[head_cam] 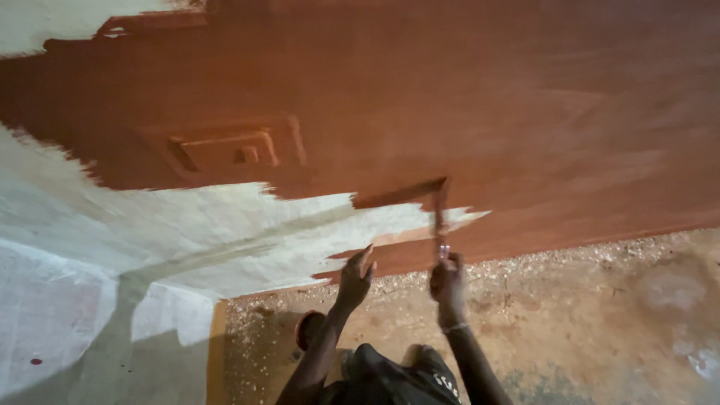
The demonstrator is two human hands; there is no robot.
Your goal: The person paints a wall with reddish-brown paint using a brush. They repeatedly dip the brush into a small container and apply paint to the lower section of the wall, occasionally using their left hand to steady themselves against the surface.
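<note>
Right hand [447, 283] gripping long-handled paintbrush [439, 214] at the wall's [525, 97] base, left hand [355, 274] empty, half open; reddish-brown coat mostly on, white unpainted patch [187, 225] left lower-left.

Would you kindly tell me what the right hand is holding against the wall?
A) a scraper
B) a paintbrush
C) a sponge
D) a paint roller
B: the right hand grips a thin-handled paintbrush whose bristles lie on the wall at the edge of the reddish-brown paint, while the left hand is empty, fingers open.
</note>
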